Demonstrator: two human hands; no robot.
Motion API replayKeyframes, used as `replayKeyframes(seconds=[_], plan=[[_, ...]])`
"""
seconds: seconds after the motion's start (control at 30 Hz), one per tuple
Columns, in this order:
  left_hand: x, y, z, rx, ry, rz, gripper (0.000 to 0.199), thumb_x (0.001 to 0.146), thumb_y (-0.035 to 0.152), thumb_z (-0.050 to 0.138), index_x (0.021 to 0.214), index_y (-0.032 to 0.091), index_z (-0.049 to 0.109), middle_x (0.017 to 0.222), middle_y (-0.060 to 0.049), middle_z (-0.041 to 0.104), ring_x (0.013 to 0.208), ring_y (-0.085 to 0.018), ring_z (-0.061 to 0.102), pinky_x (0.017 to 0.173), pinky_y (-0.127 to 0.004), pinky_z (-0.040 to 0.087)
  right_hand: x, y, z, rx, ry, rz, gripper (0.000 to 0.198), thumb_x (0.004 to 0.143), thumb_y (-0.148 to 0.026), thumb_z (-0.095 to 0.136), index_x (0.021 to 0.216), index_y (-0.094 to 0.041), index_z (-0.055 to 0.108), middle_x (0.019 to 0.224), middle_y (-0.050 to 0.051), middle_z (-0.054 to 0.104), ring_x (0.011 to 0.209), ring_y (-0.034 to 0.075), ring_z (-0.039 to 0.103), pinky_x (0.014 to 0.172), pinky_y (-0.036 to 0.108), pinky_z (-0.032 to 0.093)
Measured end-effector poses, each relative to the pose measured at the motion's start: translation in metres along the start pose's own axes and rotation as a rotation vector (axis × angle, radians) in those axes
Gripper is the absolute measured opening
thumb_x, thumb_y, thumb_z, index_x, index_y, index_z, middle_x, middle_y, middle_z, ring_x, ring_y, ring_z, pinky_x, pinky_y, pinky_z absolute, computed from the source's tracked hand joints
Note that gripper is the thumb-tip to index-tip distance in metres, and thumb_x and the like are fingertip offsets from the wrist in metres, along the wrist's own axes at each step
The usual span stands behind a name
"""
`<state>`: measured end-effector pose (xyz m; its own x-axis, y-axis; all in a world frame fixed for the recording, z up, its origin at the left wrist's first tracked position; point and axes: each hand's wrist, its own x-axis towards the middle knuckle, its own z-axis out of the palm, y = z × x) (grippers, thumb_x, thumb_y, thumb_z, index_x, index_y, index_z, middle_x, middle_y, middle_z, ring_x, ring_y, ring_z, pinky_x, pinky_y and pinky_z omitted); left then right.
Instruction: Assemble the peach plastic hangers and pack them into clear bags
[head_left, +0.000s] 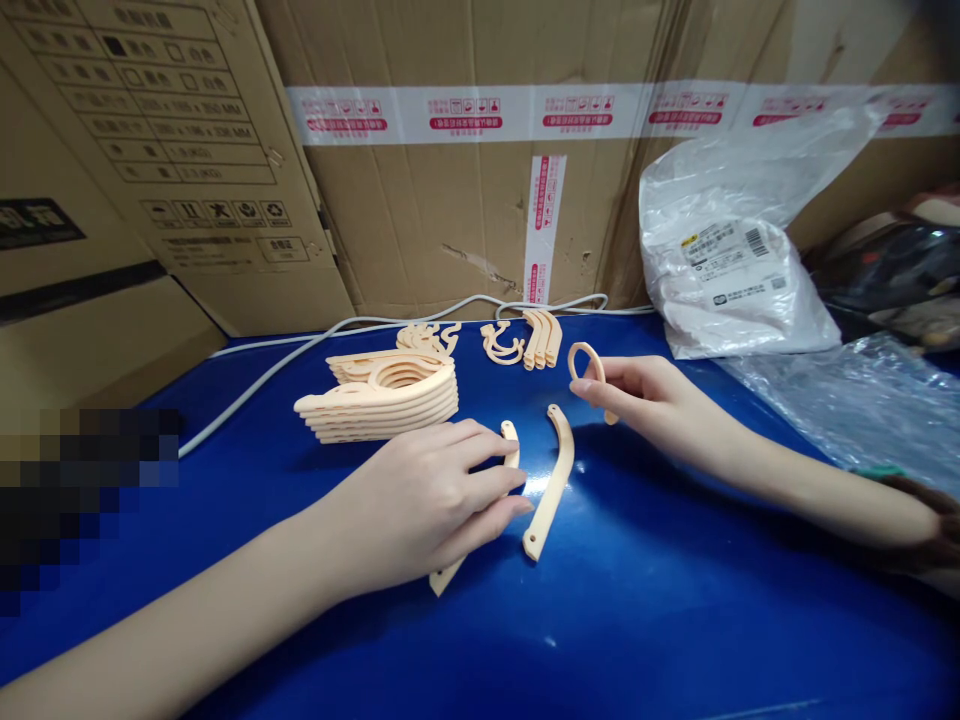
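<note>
My right hand [637, 395] is closed on a cream plastic hook [587, 347], pinched between thumb and fingers and raised just over the table. Its curved end points up. My left hand [450, 490] is low over the table, fingers stretched and slightly apart, across a cream curved strip [448, 575]. Most of that strip is hidden under the hand, so I cannot tell how firmly it is touched. Between my hands lies a second curved strip [553, 485] with a hole at each end. Beyond my left hand sits a stack of cream hanger-shaped pieces [382, 400].
Loose cream hooks [501, 343] and a few curved strips [541, 338] lie at the back of the blue table [675, 620]. A white cable [300, 350] runs behind them. Cardboard boxes [465, 220] wall the back; a white plastic bag [735, 270] and clear film [862, 400] are right.
</note>
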<state>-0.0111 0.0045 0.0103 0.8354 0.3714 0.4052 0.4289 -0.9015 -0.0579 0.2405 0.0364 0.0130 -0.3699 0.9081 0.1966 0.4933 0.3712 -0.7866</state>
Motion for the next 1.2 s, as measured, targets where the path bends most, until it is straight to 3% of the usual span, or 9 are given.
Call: replayKeyframes(seconds=[0.2, 0.37, 0.57, 0.77, 0.87, 1.0, 1.2], plan=[[0.003, 0.001, -0.002, 0.047, 0.019, 0.005, 0.032, 0.101, 0.025, 0.043, 0.091, 0.014, 0.07, 0.099, -0.009, 0.072, 0.09, -0.021, 0.067, 0.078, -0.034, 0.055, -0.002, -0.003, 0.001, -0.1, -0.015, -0.011, 0.043, 0.095, -0.05, 0.047, 0.064, -0.02, 0.04, 0.062, -0.005, 0.031, 0.057, 0.01, 0.028, 0.051, 0.027, 0.022], [0.004, 0.004, 0.0, 0.034, 0.034, 0.042, 0.024, 0.099, 0.022, 0.046, 0.097, 0.015, 0.07, 0.101, -0.007, 0.073, 0.099, -0.022, 0.065, 0.089, -0.036, 0.052, -0.001, -0.002, 0.0, -0.159, -0.015, -0.014, 0.044, 0.096, -0.053, 0.043, 0.065, -0.02, 0.042, 0.062, -0.004, 0.039, 0.057, 0.011, 0.034, 0.052, 0.027, 0.026], [0.005, 0.014, 0.001, -0.046, 0.049, 0.115, 0.022, 0.098, 0.02, 0.049, 0.093, 0.016, 0.07, 0.095, -0.003, 0.074, 0.101, -0.019, 0.064, 0.103, -0.039, 0.044, -0.001, -0.006, 0.001, -0.159, -0.118, -0.089, 0.044, 0.098, -0.053, 0.034, 0.07, -0.02, 0.046, 0.067, -0.002, 0.043, 0.063, 0.013, 0.039, 0.059, 0.028, 0.032], [0.005, 0.022, 0.0, -0.098, -0.115, 0.111, 0.033, 0.1, 0.032, 0.046, 0.127, 0.018, 0.059, 0.123, -0.005, 0.068, 0.123, -0.024, 0.055, 0.115, -0.044, 0.03, -0.005, -0.003, 0.005, -0.403, -0.106, -0.158, 0.038, 0.09, -0.052, 0.053, 0.07, -0.022, 0.04, 0.067, -0.003, 0.047, 0.06, 0.012, 0.04, 0.057, 0.027, 0.029], [0.006, 0.019, 0.0, -0.066, -0.086, 0.098, 0.032, 0.101, 0.031, 0.044, 0.125, 0.016, 0.06, 0.123, -0.007, 0.067, 0.12, -0.025, 0.057, 0.11, -0.043, 0.034, -0.006, 0.0, 0.006, -0.527, -0.097, -0.203, 0.03, 0.087, -0.042, 0.058, 0.072, -0.021, 0.042, 0.07, -0.002, 0.05, 0.06, 0.013, 0.042, 0.057, 0.027, 0.029], [0.006, 0.009, -0.001, 0.055, 0.016, 0.001, 0.025, 0.1, 0.024, 0.045, 0.109, 0.016, 0.067, 0.114, -0.008, 0.07, 0.104, -0.024, 0.063, 0.09, -0.038, 0.046, -0.005, 0.003, 0.003, -0.6, -0.102, -0.203, 0.019, 0.088, -0.028, 0.056, 0.074, -0.021, 0.045, 0.073, 0.0, 0.054, 0.064, 0.014, 0.046, 0.059, 0.027, 0.031], [0.004, 0.005, 0.0, 0.141, 0.086, -0.078, 0.025, 0.099, 0.021, 0.045, 0.097, 0.016, 0.069, 0.095, -0.004, 0.073, 0.087, -0.021, 0.065, 0.082, -0.036, 0.042, 0.003, 0.014, -0.002, -0.679, -0.037, -0.239, 0.018, 0.089, -0.023, 0.054, 0.075, -0.021, 0.043, 0.076, 0.001, 0.055, 0.067, 0.015, 0.048, 0.063, 0.027, 0.033]])
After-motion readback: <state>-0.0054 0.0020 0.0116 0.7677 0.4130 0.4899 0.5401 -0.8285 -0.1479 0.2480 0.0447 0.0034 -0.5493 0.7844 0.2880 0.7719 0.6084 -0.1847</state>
